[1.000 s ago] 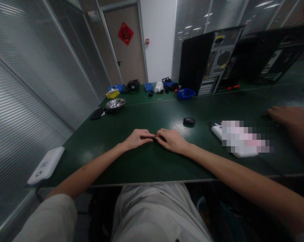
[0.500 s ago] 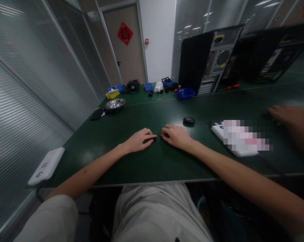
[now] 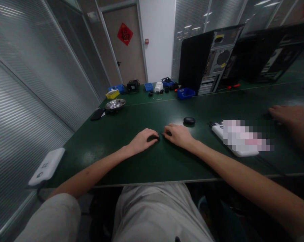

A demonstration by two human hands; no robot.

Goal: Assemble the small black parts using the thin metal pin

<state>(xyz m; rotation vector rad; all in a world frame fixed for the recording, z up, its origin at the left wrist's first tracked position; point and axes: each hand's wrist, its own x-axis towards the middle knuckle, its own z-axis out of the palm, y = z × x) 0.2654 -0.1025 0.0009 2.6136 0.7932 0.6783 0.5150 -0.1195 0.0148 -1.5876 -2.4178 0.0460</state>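
My left hand [image 3: 143, 140] rests on the green tabletop [image 3: 146, 164], thumb and fingers closed around a small black piece [image 3: 155, 137] that is mostly covered by them. Just to its right, my right hand [image 3: 179, 135] is pinched on a thin dark tool [image 3: 162, 133], whose short tip points left toward the black piece. A small gap seems to separate tip and piece; contact is too small to make out. Beyond my right hand lies a smooth black oval object [image 3: 189, 120] shaped like a computer mouse.
White boxes [image 3: 47, 166] with cables lie left and right. A metal dish [image 3: 115, 105], yellow tray [image 3: 112, 94] and blue tray [image 3: 186, 93] stand farther back. Black computer cases [image 3: 196, 64] stand at the back right. Another person's hand [image 3: 288, 114] is at the right edge.
My left hand has shifted slightly right, its fingers curling more over the black piece. My right hand has moved a little to the right, still pinching the thin tool.
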